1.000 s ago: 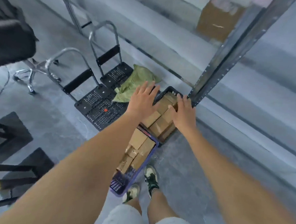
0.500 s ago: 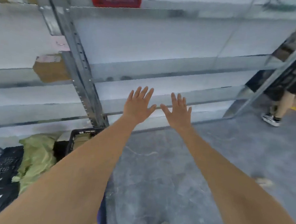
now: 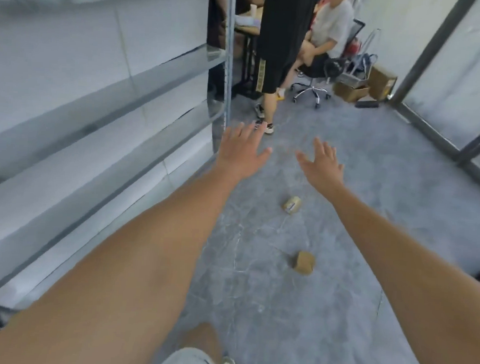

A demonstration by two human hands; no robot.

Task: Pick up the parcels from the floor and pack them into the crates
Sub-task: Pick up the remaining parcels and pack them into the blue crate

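Fingers (image 3: 257, 130) splayed above boxy parcels (image 3: 304, 262)

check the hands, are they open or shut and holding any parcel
Both open and empty. The left hand and right hand are stretched forward with fingers spread, above the floor; the two parcels lie untouched on it.

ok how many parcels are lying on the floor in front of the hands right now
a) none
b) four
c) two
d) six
c, two small brown parcels lie apart on the grey floor: the nearer parcel and the farther parcel, while the left hand and right hand are spread and hold nothing.
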